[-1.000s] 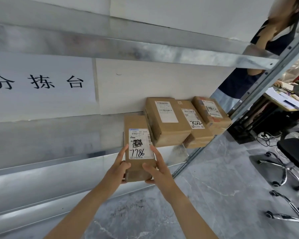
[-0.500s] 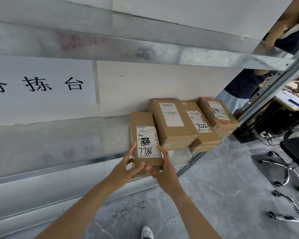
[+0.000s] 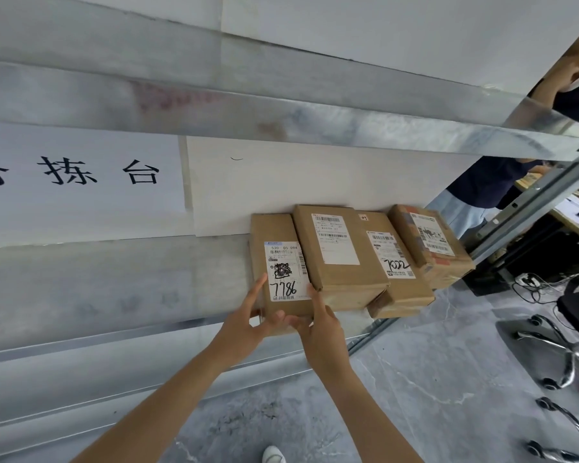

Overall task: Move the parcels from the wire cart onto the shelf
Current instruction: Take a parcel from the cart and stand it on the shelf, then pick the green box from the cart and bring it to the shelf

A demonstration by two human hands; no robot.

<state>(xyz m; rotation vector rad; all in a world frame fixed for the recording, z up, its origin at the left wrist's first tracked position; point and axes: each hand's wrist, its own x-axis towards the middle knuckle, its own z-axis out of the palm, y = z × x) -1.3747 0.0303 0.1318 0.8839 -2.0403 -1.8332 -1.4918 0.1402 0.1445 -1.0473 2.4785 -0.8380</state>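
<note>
A brown cardboard parcel (image 3: 274, 232) with a white label marked 7786 lies on the metal shelf (image 3: 114, 282), pushed up to the back wall. My left hand (image 3: 248, 322) holds its near left corner, thumb under the front edge. My right hand (image 3: 318, 325) holds its near right corner, index finger along the side. Three more brown parcels lie to its right: a larger one (image 3: 341, 272) touching it, one marked 7022 (image 3: 405, 289) partly under that, and a fourth (image 3: 438, 262) at the shelf's end. The wire cart is out of view.
A shelf board (image 3: 315, 125) runs overhead. A white sign (image 3: 81, 172) with black characters hangs on the back wall. The shelf's upright post (image 3: 528, 202) stands at the right, a person (image 3: 488, 182) behind it. Office chair bases (image 3: 555, 349) sit on the grey floor at the right.
Both hands have pushed the 7786 parcel further back on the shelf, until it lies against the wall beside the larger parcel. The hands stay on its near corners.
</note>
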